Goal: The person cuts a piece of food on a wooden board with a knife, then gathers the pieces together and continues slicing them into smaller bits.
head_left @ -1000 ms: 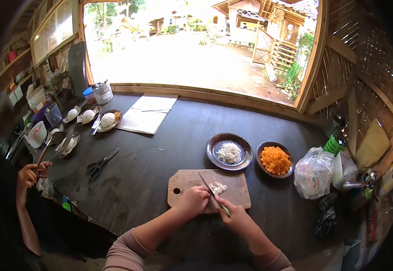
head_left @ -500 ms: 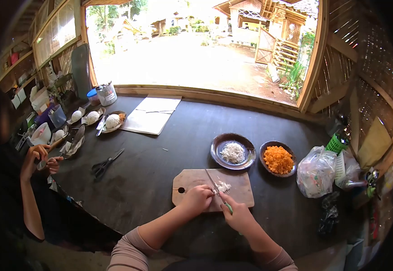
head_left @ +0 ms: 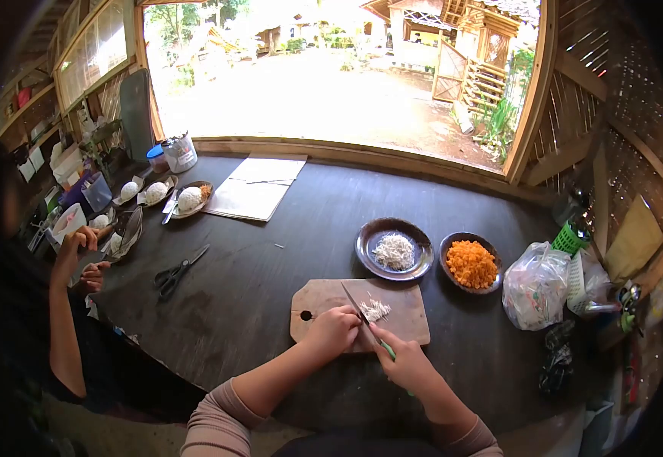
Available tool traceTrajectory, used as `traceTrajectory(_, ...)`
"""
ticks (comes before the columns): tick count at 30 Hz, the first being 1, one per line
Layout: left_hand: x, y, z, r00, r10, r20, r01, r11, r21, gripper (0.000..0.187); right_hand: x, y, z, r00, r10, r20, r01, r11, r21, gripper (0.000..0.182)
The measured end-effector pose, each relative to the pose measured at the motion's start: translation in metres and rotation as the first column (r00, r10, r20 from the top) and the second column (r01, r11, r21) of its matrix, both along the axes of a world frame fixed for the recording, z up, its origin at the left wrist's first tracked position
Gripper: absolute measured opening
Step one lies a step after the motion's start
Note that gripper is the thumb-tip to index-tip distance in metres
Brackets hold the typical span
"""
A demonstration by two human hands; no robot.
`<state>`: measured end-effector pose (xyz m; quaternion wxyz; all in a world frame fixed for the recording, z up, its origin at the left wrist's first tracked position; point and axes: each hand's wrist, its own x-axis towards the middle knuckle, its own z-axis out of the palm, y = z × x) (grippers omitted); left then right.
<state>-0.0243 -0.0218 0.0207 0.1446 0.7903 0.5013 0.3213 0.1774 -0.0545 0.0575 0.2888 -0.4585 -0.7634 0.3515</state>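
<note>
On the wooden cutting board (head_left: 414,314), the fingers of my left hand (head_left: 333,332) are curled and pressed down just left of the blade. Whatever they hold is hidden beneath them. My right hand (head_left: 406,364) grips a knife (head_left: 353,300) by its green handle, the blade slanting up and left across the board beside my left fingertips. Thin white slivers (head_left: 375,310) lie right of the blade. Beyond the board, a dark plate (head_left: 420,242) carries a mound of white shreds (head_left: 394,251). To its right, a brown bowl (head_left: 445,244) contains orange crumbly food (head_left: 472,265).
Black scissors (head_left: 170,283) lie to the left. Another person's hand (head_left: 92,277) is at the table's left edge, near several plates with white mounds (head_left: 190,199). Paper sheets (head_left: 249,190) lie near the window. A stuffed plastic bag (head_left: 535,286) sits at right.
The knife's blade has tilted slightly further left, while both my hands stay at nearly the same spot on the board. The other person's hands have shifted and one is raised higher.
</note>
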Motion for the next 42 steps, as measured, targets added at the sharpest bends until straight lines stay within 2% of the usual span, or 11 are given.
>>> traceTrajectory(2, 0.0, 0.0, 0.001, 1.0, -0.008, 0.007, 0.007, 1.0, 0.002, 0.014, 0.0, -0.001, 0.005, 0.999, -0.017, 0.047, 0.023, 0.99, -0.14, 0.039)
traceTrajectory(3, 0.0, 0.001, 0.0, 1.0, -0.007, 0.007, 0.007, 1.0, 0.002, 0.014, -0.001, -0.001, 0.01, 0.999, -0.017, 0.047, 0.023, 0.99, -0.141, 0.039)
traceTrajectory(5, 0.0, 0.004, -0.002, 1.0, -0.022, -0.007, 0.022, 1.0, 0.018, 0.014, -0.003, 0.0, 0.02, 0.998, -0.046, 0.045, 0.059, 0.936, -0.346, 0.04)
traceTrajectory(8, 0.001, 0.003, 0.0, 0.999, -0.007, -0.039, 0.008, 1.0, 0.012, 0.014, -0.006, 0.003, 0.021, 0.998, -0.063, 0.026, 0.069, 0.916, -0.396, 0.041)
traceTrajectory(9, 0.001, 0.003, 0.001, 0.999, -0.009, -0.04, 0.009, 1.0, 0.011, 0.014, -0.006, 0.005, 0.013, 0.998, -0.065, 0.025, 0.069, 0.915, -0.397, 0.041)
traceTrajectory(11, 0.001, 0.003, 0.004, 0.999, -0.013, -0.038, 0.013, 1.0, -0.007, 0.014, -0.007, 0.009, -0.01, 0.999, -0.02, 0.035, 0.025, 0.989, -0.148, 0.041)
traceTrajectory(14, 0.001, 0.003, 0.004, 0.999, -0.018, -0.041, 0.017, 1.0, -0.009, 0.014, -0.007, 0.012, -0.018, 0.997, 0.004, 0.081, 0.0, 0.999, -0.049, 0.043)
traceTrajectory(17, 0.001, 0.002, 0.007, 0.999, -0.035, 0.002, 0.035, 0.999, -0.027, 0.014, -0.007, 0.011, -0.015, 0.997, -0.02, 0.078, 0.03, 0.992, -0.122, 0.042)
traceTrajectory(23, -0.003, 0.001, 0.008, 0.998, -0.046, 0.044, 0.048, 0.998, -0.035, 0.015, -0.002, 0.004, -0.011, 0.999, -0.001, 0.037, 0.003, 0.999, -0.051, 0.04)
traceTrajectory(38, -0.003, 0.003, 0.003, 0.999, -0.043, 0.033, 0.043, 0.999, -0.002, 0.014, 0.001, -0.001, 0.003, 0.999, -0.006, 0.048, 0.012, 0.991, -0.136, 0.039)
traceTrajectory(42, -0.002, 0.004, 0.005, 0.998, -0.047, 0.045, 0.047, 0.999, 0.0, 0.014, 0.001, 0.003, -0.007, 1.0, 0.016, 0.022, -0.014, 0.996, -0.084, 0.041)
